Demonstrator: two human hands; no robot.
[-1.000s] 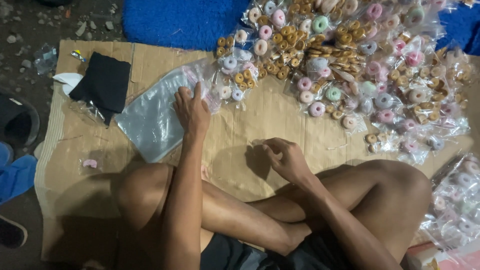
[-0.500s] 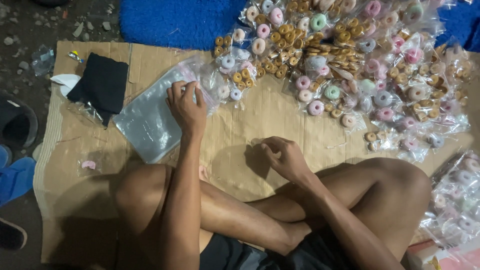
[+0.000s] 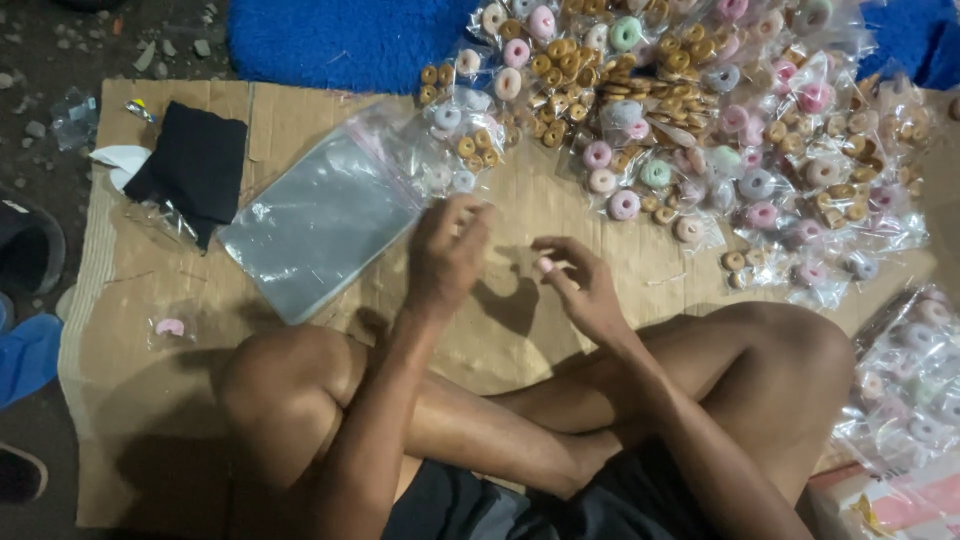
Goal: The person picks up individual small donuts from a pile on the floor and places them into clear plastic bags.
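I sit cross-legged on a sheet of cardboard (image 3: 300, 110). My left hand (image 3: 450, 250) hovers blurred just right of a stack of flat clear plastic bags (image 3: 320, 220), fingers curled; whether it holds a bag is unclear. My right hand (image 3: 585, 290) is raised beside it, palm up, pinching a small pink ring-shaped sweet (image 3: 545, 265) between thumb and fingers. A big heap of clear packets filled with pink, green, white and brown ring sweets (image 3: 700, 110) lies just beyond both hands.
A black cloth (image 3: 195, 165) lies at the cardboard's left. A loose pink sweet (image 3: 170, 327) sits near my left knee. More filled packets (image 3: 910, 370) are piled at the right. A blue mat (image 3: 340, 40) lies behind, with a sandal (image 3: 30, 250) on the ground at left.
My left hand has lifted off the stack of clear bags and drawn back toward my right hand. My right hand has risen and turned palm up with the pink sweet.
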